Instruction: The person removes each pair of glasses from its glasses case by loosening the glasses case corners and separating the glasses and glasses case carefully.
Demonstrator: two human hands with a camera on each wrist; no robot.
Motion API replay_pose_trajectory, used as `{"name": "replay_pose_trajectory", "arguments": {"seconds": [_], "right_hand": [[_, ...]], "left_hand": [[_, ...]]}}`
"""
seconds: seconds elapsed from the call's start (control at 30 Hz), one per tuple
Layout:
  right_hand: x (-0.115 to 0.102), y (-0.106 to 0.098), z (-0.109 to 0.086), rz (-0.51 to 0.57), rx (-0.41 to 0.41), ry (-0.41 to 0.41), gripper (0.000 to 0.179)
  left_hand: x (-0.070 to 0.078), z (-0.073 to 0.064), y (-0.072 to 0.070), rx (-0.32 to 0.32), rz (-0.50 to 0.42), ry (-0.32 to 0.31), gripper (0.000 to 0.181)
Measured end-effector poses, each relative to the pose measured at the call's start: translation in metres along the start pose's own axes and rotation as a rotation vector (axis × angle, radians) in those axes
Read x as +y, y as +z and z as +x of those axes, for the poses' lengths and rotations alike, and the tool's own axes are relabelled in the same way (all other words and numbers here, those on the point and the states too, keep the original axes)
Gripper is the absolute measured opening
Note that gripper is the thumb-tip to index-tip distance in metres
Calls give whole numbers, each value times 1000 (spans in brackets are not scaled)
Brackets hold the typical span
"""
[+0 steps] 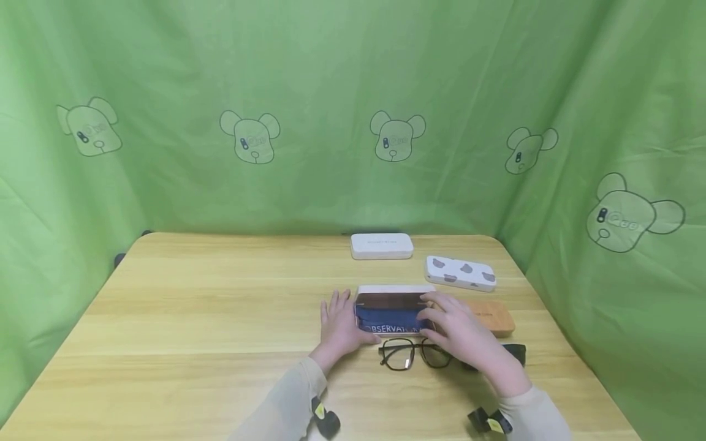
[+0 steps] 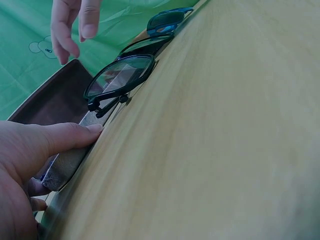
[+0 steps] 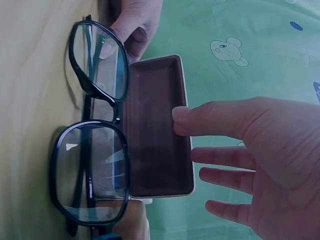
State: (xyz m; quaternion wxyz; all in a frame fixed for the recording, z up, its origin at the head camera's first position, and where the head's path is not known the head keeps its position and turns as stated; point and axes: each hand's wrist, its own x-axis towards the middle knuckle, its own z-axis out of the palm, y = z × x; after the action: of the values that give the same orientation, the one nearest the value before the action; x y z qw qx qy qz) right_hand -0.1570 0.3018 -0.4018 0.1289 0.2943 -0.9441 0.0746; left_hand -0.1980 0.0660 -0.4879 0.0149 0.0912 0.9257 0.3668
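Note:
An open glasses case (image 1: 394, 288) with a dark brown lining lies on the table. Inside it is a dark blue cloth (image 1: 386, 320) with white lettering. My left hand (image 1: 339, 331) holds the case's left end, the thumb (image 2: 75, 136) along its front edge. At the raised lid (image 3: 155, 125), my right hand (image 1: 460, 327) has its fingers extended; its thumb tip (image 3: 182, 117) overlaps the lid's edge, though contact is unclear. Black-framed eyeglasses (image 1: 399, 356) stand in front of the case, under the right hand in the head view.
Dark sunglasses (image 1: 516, 352) lie right of the eyeglasses, partly hidden by my right forearm. Behind them is a tan glasses case (image 1: 496, 317). Farther back are a white case with grey patches (image 1: 460, 273) and a plain white case (image 1: 382, 246). Green curtains (image 1: 331, 184) surround the table.

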Motion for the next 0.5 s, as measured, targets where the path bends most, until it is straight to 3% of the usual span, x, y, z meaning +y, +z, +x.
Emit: {"name": "replay_pose_trajectory", "arguments": {"seconds": [0.5], "right_hand": [[10,2,21,21,99,-53,42]], "left_hand": [[1,-1,0,2,5,-4,113]]}}
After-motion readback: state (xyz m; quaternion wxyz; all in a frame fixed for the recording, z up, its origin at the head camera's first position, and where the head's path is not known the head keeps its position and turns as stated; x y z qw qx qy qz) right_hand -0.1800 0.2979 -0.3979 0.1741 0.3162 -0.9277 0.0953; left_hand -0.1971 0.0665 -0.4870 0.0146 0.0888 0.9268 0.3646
